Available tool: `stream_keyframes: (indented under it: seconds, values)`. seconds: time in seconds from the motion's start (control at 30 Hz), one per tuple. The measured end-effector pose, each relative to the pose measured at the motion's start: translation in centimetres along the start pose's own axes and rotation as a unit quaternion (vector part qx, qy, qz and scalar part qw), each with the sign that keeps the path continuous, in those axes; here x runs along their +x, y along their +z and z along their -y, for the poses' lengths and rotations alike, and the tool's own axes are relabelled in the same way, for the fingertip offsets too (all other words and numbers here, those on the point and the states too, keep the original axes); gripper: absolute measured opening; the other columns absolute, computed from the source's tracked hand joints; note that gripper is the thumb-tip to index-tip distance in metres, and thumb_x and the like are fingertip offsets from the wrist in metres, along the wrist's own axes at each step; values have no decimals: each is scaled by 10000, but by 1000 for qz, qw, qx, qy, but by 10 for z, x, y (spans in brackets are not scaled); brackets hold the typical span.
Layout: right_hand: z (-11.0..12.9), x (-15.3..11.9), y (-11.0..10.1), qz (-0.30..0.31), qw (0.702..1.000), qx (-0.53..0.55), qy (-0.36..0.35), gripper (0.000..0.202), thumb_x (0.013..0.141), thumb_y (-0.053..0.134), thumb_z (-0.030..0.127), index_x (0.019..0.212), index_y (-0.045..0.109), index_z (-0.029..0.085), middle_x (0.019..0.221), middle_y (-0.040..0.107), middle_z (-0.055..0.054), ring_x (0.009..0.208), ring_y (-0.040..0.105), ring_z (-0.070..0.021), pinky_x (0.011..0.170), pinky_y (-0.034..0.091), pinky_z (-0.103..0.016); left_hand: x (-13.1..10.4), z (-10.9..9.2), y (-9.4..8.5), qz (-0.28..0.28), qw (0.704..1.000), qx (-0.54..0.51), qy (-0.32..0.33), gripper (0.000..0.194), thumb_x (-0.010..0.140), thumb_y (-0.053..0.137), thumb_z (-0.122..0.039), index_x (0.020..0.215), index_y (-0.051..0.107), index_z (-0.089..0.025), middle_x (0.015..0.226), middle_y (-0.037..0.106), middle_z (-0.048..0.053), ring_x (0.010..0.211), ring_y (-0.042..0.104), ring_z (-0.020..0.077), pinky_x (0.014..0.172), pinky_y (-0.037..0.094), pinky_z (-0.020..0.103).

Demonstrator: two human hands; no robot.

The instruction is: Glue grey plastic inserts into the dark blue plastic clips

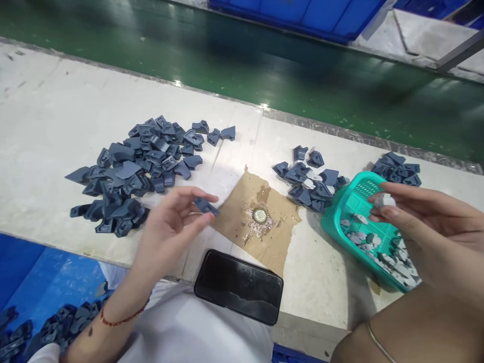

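Observation:
Between the thumb and fingers of my left hand (pixel 172 222) is a small blue-grey plastic part (pixel 206 205). A large pile of similar parts (pixel 128 171) lies just beyond that hand. My right hand (pixel 427 227) pinches a small light-grey plastic piece (pixel 384 200) above a green basket (pixel 333 212), which holds many such pieces (pixel 393 262). Left of the basket lies a smaller heap of blue-grey parts (pixel 319 194) with some light pieces among them. A small round container (pixel 260 215) with wet, shiny spatter around it sits on brown paper (pixel 238 206) between my hands.
A black phone (pixel 239 286) lies at the white table's (pixel 38 126) near edge. Another cluster of blue-grey parts (pixel 397 169) sits behind the basket. Down at the left, more parts (pixel 56 327) lie on blue material. Blue crates (pixel 295 15) stand beyond the green strip (pixel 227 60).

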State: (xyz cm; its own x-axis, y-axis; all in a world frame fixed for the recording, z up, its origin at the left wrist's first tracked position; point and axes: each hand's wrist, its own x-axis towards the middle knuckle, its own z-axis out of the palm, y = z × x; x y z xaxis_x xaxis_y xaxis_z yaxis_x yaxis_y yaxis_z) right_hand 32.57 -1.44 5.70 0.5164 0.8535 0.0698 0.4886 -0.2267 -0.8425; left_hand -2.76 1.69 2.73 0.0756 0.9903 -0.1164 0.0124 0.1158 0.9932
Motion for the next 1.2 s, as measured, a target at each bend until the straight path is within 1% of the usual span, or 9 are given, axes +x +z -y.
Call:
stream_keyframes:
  seconds: [0.1, 0.17, 0.3, 0.37, 0.57, 0.77, 1.0, 1.1, 1.2]
  values:
    - [15, -8, 19, 79, 984, 157, 26, 351, 687, 927, 445, 998, 855, 298, 829, 782, -59, 723, 757, -209, 660, 663, -299, -5, 9, 13, 76, 989, -84, -90, 229, 853, 823, -244, 955, 619, -220, 950, 797, 5, 758, 715, 113, 675, 600, 203]
    - [24, -13, 33, 154, 965, 209, 36, 279, 757, 897, 445, 985, 850, 290, 847, 796, -53, 750, 777, -185, 668, 669, -239, -7, 13, 18, 99, 983, -101, -118, 223, 855, 829, -261, 957, 637, -212, 911, 787, -1, 690, 683, 94, 626, 577, 183]
    - [32, -20, 57, 307, 907, 283, 42, 148, 872, 822, 369, 996, 816, 288, 856, 813, -28, 735, 785, -157, 624, 652, -188, -10, 21, 23, 112, 984, -89, -109, 209, 866, 828, -274, 1044, 735, -215, 1048, 795, 32, 813, 706, 110, 745, 592, 192]
    - [32, -23, 67, 342, 886, 311, 46, 124, 884, 813, 347, 981, 795, 273, 869, 817, -27, 721, 775, -151, 631, 651, -202, -10, 26, 25, 126, 982, -92, -103, 205, 890, 803, -257, 1084, 743, -231, 1132, 789, 38, 868, 717, 119, 811, 600, 210]
    - [27, -32, 88, 348, 885, 295, 86, 209, 878, 824, 340, 1071, 818, 259, 997, 831, -63, 778, 784, -153, 713, 659, -232, -13, 31, 30, 131, 981, -101, -97, 200, 936, 749, -222, 1133, 723, -244, 1115, 807, 34, 949, 744, 132, 837, 604, 206]
    - [15, -29, 97, 306, 912, 266, 67, 186, 819, 876, 299, 998, 830, 276, 875, 817, -12, 762, 763, -120, 728, 633, -193, -14, 28, 30, 123, 986, -76, -79, 138, 922, 748, -171, 1051, 737, -218, 1126, 810, 36, 1042, 762, 158, 884, 624, 218]
    - [14, -31, 96, 256, 957, 121, -64, 173, 860, 815, 245, 1031, 826, 265, 1019, 820, -25, 796, 763, -150, 742, 660, -261, -14, 27, 29, 127, 989, -54, -58, 174, 960, 711, -179, 1116, 769, -227, 1190, 805, 43, 1142, 745, 178, 975, 611, 250]
    - [12, -34, 95, 260, 954, 58, -139, 177, 903, 772, 240, 1075, 807, 266, 1101, 807, -28, 882, 772, -171, 807, 672, -292, -14, 27, 29, 118, 989, -57, -67, 156, 957, 717, -192, 1099, 769, -230, 1143, 806, 39, 1084, 752, 178, 933, 621, 253]
    - [12, -34, 95, 277, 941, 32, -193, 139, 935, 738, 223, 1057, 784, 269, 1074, 804, -23, 950, 768, -185, 838, 667, -303, -14, 28, 28, 123, 988, -66, -69, 135, 961, 715, -209, 1082, 773, -230, 1128, 801, 37, 1061, 748, 173, 921, 618, 248]
